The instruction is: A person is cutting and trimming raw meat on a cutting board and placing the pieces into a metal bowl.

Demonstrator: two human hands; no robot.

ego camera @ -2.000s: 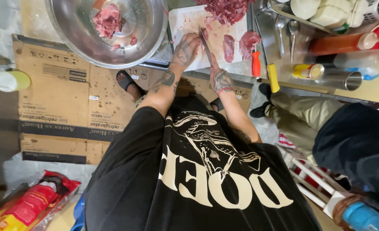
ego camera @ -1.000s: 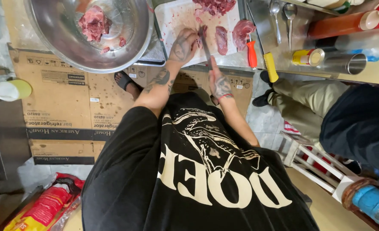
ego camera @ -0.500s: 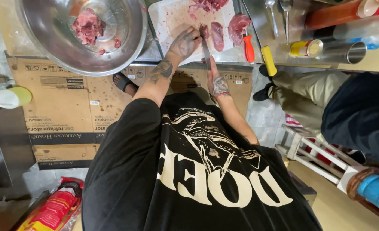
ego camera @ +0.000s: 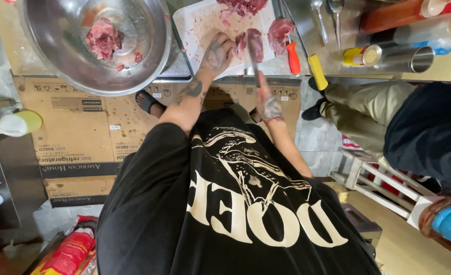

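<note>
My left hand (ego camera: pixel 216 53) presses down on a slice of raw red meat (ego camera: pixel 250 44) on a white cutting board (ego camera: pixel 200 25). My right hand (ego camera: pixel 269 106) grips a knife (ego camera: pixel 254 61) at the counter's edge, its blade reaching up into that meat. Another piece of meat (ego camera: pixel 280 29) lies just to the right, and a pile of cut meat (ego camera: pixel 243 5) sits at the board's far edge. A big steel bowl (ego camera: pixel 57 66) to the left holds a meat chunk (ego camera: pixel 103 38).
An orange-handled tool (ego camera: pixel 292 58) and a yellow-handled one (ego camera: pixel 317 71) lie right of the board, near a tin (ego camera: pixel 363 56) and a steel cup (ego camera: pixel 413 59). Another person (ego camera: pixel 429 132) sits at right by a white stool (ego camera: pixel 378 186). Flattened cardboard (ego camera: pixel 83 132) covers the floor.
The view has shifted, so bowl and board sit higher and more to the right in frame. My left hand stays on the meat; my right hand has drawn the knife slightly toward my body.
</note>
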